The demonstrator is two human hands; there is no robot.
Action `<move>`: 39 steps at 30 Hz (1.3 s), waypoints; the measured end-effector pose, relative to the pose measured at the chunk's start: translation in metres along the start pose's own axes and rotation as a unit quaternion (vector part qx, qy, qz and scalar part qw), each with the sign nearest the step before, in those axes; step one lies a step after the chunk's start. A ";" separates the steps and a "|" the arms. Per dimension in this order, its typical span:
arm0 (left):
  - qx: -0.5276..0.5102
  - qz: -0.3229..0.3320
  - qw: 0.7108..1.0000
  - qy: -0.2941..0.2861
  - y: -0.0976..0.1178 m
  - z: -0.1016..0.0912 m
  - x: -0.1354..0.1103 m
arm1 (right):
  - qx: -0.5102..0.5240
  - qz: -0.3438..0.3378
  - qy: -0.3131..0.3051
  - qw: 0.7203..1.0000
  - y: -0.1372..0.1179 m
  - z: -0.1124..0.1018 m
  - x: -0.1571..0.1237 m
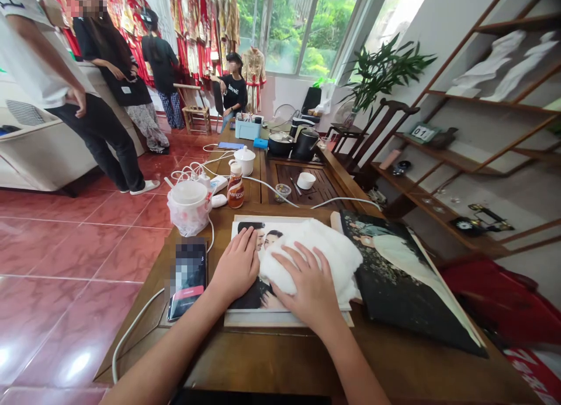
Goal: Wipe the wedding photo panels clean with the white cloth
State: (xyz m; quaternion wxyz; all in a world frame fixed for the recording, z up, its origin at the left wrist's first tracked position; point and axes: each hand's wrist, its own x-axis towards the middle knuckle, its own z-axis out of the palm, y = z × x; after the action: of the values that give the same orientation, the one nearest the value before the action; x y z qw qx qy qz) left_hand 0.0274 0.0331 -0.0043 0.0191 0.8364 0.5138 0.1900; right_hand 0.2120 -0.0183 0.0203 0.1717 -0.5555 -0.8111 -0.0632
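A print of a couple [274,241] lies on a light board at the near end of the wooden table. My left hand [239,262] rests flat on its left side, fingers close together and stretched out, covering part of the picture. On the right half of the print sits a bunched, fluffy white cloth [339,256]. My right hand [309,282] lies over the cloth's near left part with its fingers spread, pressing on it and not wrapped around it. The cloth hides much of the print beneath.
A second large dark print [398,276] lies to the right. At left are a phone [187,282] with a cable, a bagged white tub [189,205] and a brown bottle [235,186]. Farther back is a tea tray [302,186]; people [103,72] stand beyond the table.
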 end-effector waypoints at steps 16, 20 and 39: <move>-0.004 0.004 1.000 0.007 -0.003 0.001 -0.004 | -0.009 0.025 0.026 0.999 0.015 0.004 0.014; -0.002 0.002 1.000 0.004 -0.005 0.001 -0.004 | -0.017 0.027 0.026 0.999 0.011 0.001 0.007; 0.006 0.002 1.000 -0.007 -0.003 0.003 -0.003 | -0.014 0.051 0.041 0.998 0.024 0.003 0.011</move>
State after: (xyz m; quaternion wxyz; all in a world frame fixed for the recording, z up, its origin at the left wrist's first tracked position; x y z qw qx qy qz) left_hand 0.0245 0.0322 -0.0084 0.0177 0.8391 0.5127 0.1809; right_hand 0.2294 0.0013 0.0189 0.2001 -0.5953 -0.7731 -0.0888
